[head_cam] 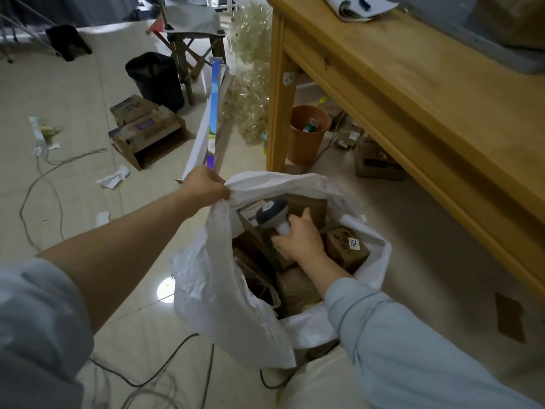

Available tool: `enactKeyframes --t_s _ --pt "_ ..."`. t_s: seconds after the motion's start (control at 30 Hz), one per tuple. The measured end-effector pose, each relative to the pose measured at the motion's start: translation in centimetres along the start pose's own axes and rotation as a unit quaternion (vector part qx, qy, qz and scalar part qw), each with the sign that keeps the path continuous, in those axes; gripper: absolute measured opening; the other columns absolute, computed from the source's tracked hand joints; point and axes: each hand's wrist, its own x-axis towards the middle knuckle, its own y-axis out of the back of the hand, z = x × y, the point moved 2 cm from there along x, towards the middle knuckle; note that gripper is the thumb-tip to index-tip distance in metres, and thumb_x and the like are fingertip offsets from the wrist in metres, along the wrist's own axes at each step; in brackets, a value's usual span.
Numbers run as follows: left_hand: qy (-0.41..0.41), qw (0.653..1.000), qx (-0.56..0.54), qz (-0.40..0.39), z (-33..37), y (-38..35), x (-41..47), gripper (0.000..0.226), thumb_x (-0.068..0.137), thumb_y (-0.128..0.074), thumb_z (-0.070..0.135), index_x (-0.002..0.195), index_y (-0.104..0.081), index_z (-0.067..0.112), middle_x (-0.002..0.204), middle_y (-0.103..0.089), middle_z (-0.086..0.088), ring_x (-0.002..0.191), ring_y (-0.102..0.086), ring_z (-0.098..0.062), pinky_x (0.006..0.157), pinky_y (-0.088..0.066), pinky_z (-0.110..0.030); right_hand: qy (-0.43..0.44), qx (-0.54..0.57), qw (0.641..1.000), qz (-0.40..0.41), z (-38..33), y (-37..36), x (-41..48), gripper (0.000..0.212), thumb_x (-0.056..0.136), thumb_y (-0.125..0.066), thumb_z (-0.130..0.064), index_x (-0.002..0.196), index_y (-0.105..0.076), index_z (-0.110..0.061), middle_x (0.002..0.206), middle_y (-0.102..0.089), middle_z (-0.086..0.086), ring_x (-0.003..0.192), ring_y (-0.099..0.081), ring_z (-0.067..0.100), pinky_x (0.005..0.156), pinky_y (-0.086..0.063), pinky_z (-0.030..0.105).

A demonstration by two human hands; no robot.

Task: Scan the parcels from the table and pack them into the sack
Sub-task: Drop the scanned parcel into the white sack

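Note:
A white woven sack (224, 296) stands open on the floor beside the wooden table (427, 93). My left hand (205, 187) grips the sack's rim at its far left and holds the mouth up. Inside the sack my right hand (298, 239) holds a barcode scanner (272, 215) with a dark head and white handle, fingers also on a brown parcel (306, 208) with a white label. Several other cardboard parcels lie in the sack, one small box (346, 246) with a numbered sticker at the right.
An orange bin (306, 134) stands under the table by its leg. Flattened cartons (147, 128), a black bin (156, 78), a folding chair (191, 36) and a tall narrow box (213, 119) lie on the tiled floor beyond. Cables (153, 379) trail near my feet.

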Motion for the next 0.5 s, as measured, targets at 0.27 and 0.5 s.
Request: enactKeyframes --t_s 0.27,0.5 --pt "-0.001 0.998 0.054 -0.045 0.0 -2.0 -1.8 0.036 0.087 -0.067 0.014 0.120 -0.062 0.000 0.114 -0.060 -0.015 0.098 -0.054 -0.024 0.085 -0.047 -0.033 -0.125 0.321 0.938 0.031 3.4 0.8 -2.8 0.024 0.086 -0.070 -0.013 0.104 -0.055 -0.008 0.089 -0.065 0.008 0.068 -0.064 0.015 0.055 -0.049 0.025" --pt "-0.075 0.979 0.189 -0.033 3.9 -4.8 -5.6 0.070 0.083 -0.069 0.040 0.142 -0.037 0.020 0.135 -0.049 -0.010 0.120 -0.048 -0.026 0.103 -0.040 -0.050 -0.146 0.513 0.846 0.023 4.0 5.7 -8.2 0.026 0.086 -0.070 -0.015 0.107 -0.061 -0.002 0.082 -0.070 0.015 0.063 -0.064 0.018 0.058 -0.056 0.028"
